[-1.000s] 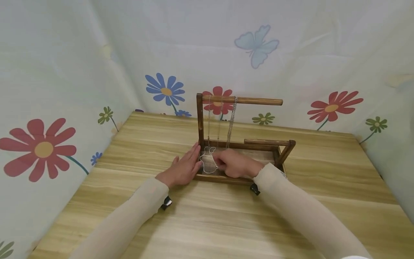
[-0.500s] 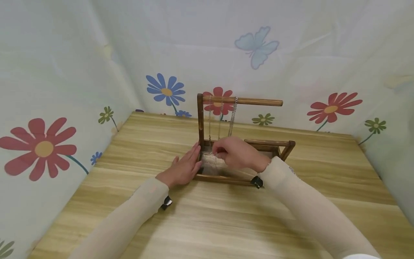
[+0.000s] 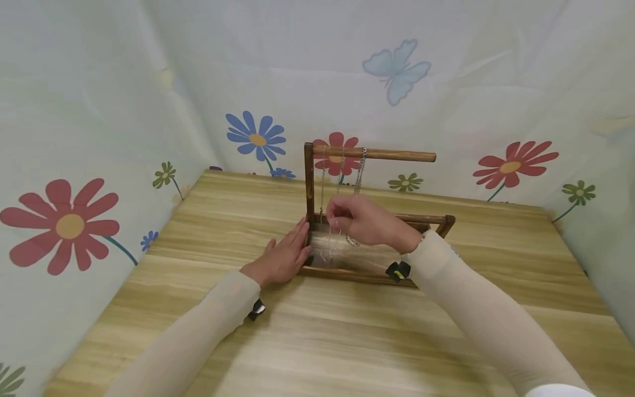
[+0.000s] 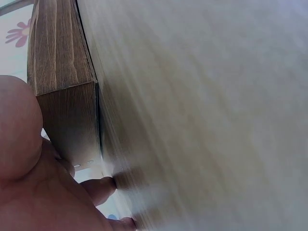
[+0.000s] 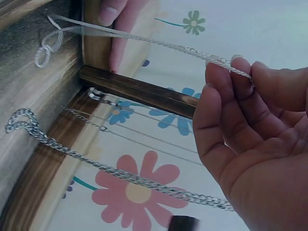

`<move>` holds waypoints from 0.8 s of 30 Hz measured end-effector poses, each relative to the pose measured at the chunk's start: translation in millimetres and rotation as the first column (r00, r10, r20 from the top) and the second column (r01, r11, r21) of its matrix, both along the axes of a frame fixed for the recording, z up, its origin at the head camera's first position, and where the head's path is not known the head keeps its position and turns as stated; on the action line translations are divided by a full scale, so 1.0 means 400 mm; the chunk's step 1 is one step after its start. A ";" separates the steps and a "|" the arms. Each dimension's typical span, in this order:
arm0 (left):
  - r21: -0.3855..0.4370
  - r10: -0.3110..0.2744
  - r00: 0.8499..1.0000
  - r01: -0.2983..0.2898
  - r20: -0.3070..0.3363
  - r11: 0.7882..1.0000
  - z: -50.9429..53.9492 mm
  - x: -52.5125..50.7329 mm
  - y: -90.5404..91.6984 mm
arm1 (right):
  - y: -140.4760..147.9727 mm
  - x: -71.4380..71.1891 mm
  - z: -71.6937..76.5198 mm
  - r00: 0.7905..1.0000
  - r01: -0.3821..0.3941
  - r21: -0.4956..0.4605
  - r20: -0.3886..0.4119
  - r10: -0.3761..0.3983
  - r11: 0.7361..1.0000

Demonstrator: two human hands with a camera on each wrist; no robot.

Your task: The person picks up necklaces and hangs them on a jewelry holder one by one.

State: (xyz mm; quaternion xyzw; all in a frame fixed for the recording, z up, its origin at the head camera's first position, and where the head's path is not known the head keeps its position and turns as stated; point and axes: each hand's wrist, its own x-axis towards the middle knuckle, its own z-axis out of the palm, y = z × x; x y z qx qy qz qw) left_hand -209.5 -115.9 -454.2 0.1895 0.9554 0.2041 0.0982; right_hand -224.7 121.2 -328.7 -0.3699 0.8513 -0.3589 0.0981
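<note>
Between thumb and fingertips, my right hand pinches a silver chain necklace. Its strands hang down into the tray of a dark wooden jewelry stand, and in the right wrist view their lower end curls on the tray floor. Straight fingers of my left hand rest against the stand's left end; the left wrist view shows this hand beside the wooden tray corner. Behind my right hand, a thick silver chain and thinner chains hang from the upper bar.
A lower wooden arm stands at the stand's right side. The stand sits on a wood-grain table. A flower-printed cloth encloses the table at the back and sides.
My right hand has risen from the tray, lifting the necklace, which was spread in a loop on the tray floor and now hangs from the fingers. My left hand has stayed in place.
</note>
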 end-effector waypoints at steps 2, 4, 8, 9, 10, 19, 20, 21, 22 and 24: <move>0.001 0.000 1.000 0.000 -0.009 1.000 0.001 -0.001 0.001 | 0.001 0.000 0.008 1.000 -0.001 -0.013 -0.007 0.001 1.000; 0.002 0.001 1.000 -0.001 -0.006 1.000 0.003 -0.002 0.003 | 0.002 0.000 0.021 1.000 0.002 -0.019 -0.025 -0.003 1.000; 0.001 0.000 1.000 0.000 0.007 1.000 0.006 -0.004 0.003 | 0.007 -0.001 0.055 0.998 0.012 -0.016 -0.069 -0.013 1.000; 0.001 -0.001 1.000 0.001 0.012 1.000 0.007 -0.004 0.003 | 0.008 -0.002 0.064 0.997 0.021 -0.015 -0.075 -0.023 1.000; 0.001 -0.001 1.000 0.001 0.016 1.000 0.007 -0.004 0.002 | 0.009 -0.003 0.072 0.996 0.027 -0.015 -0.085 -0.029 1.000; -0.005 -0.003 1.000 0.003 0.019 1.000 0.009 -0.005 0.006 | 0.036 -0.009 0.127 0.984 0.053 -0.016 -0.172 -0.055 0.998; -0.007 -0.002 1.000 0.002 0.018 1.000 0.010 -0.005 0.007 | 0.040 -0.010 0.131 0.983 0.055 -0.020 -0.172 -0.058 0.998; -0.006 -0.001 1.000 0.001 0.020 1.000 0.010 -0.005 0.007 | 0.044 -0.012 0.134 0.983 0.059 -0.025 -0.172 -0.062 0.998; -0.006 -0.001 1.000 0.001 0.021 1.000 0.010 -0.004 0.007 | 0.049 -0.013 0.136 0.982 0.065 -0.030 -0.173 -0.069 0.997; -0.006 -0.002 1.000 0.002 0.021 1.000 0.009 -0.004 0.008 | 0.058 -0.016 0.141 0.982 0.079 -0.035 -0.168 -0.084 0.996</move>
